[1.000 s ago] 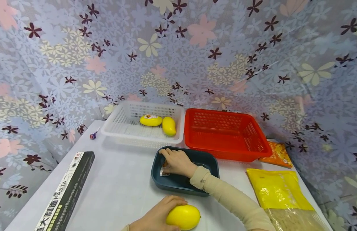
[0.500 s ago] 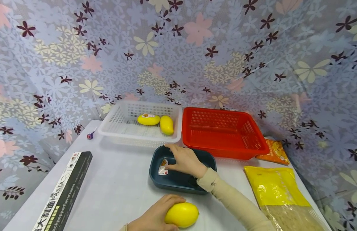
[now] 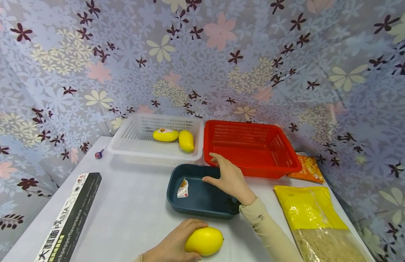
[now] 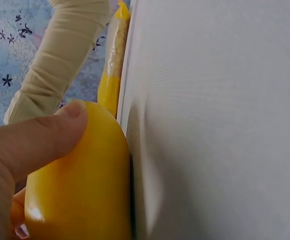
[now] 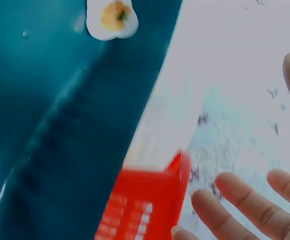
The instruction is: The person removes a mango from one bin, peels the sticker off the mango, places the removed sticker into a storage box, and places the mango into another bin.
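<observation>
A yellow mango (image 3: 205, 241) lies on the table, and my left hand (image 3: 176, 242) grips its left side. In the left wrist view the thumb (image 4: 59, 132) presses on the mango (image 4: 92, 190). My right hand (image 3: 233, 180) hovers over the right side of a dark blue tray (image 3: 199, 211), fingers spread and holding nothing. At the left end inside the tray lies a small white packet or label (image 3: 183, 190) with a food picture; its exact kind is unclear. The right wrist view shows it (image 5: 112, 19) apart from the fingers (image 5: 250, 205).
Behind the tray stand a white basket (image 3: 137, 154) holding two yellow mangoes (image 3: 165, 135) and a red basket (image 3: 255, 154). A pasta box (image 3: 71, 218) and a lollipop (image 3: 98, 154) lie left. On the right are a yellow-topped bag (image 3: 307, 211) and an orange packet (image 3: 309, 169).
My right hand has let go of the small white packet or label in the tray, then lifted and moved right with fingers spreading. The left hand keeps its grip on the mango.
</observation>
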A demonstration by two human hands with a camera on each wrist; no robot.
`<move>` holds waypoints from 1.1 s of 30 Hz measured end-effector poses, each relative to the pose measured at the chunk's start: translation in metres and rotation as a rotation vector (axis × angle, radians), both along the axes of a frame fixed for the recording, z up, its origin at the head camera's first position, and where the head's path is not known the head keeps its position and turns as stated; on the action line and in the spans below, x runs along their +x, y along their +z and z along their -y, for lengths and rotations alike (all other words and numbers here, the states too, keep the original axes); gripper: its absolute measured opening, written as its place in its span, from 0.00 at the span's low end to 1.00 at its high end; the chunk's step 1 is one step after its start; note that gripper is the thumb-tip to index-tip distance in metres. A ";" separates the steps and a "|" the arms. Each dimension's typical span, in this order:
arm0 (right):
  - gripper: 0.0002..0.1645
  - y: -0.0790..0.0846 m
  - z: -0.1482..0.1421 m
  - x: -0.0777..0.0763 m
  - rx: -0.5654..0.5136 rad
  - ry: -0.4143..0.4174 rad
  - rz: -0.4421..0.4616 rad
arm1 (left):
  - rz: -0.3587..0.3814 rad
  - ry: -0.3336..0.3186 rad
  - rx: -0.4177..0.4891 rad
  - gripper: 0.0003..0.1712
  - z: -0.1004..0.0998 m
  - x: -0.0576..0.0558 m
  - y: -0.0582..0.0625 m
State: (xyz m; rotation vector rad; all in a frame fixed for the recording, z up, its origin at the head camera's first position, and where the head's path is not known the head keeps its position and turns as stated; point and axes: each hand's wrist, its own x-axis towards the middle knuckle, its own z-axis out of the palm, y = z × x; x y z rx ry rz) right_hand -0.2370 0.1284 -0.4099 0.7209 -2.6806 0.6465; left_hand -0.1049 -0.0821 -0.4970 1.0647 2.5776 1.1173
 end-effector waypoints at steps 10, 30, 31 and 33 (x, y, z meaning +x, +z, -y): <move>0.49 -0.008 -0.042 0.013 -0.191 -0.161 0.088 | -0.023 -0.005 0.026 0.43 -0.004 -0.002 -0.004; 0.50 -0.034 -0.111 0.014 -0.284 -0.468 0.098 | -0.001 0.031 0.005 0.44 -0.002 0.002 0.000; 0.51 -0.035 -0.112 0.013 -0.287 -0.474 0.105 | -0.005 0.028 0.005 0.44 -0.002 0.002 0.000; 0.51 -0.038 -0.113 0.011 -0.282 -0.485 0.106 | 0.016 0.023 0.004 0.43 -0.002 0.003 0.000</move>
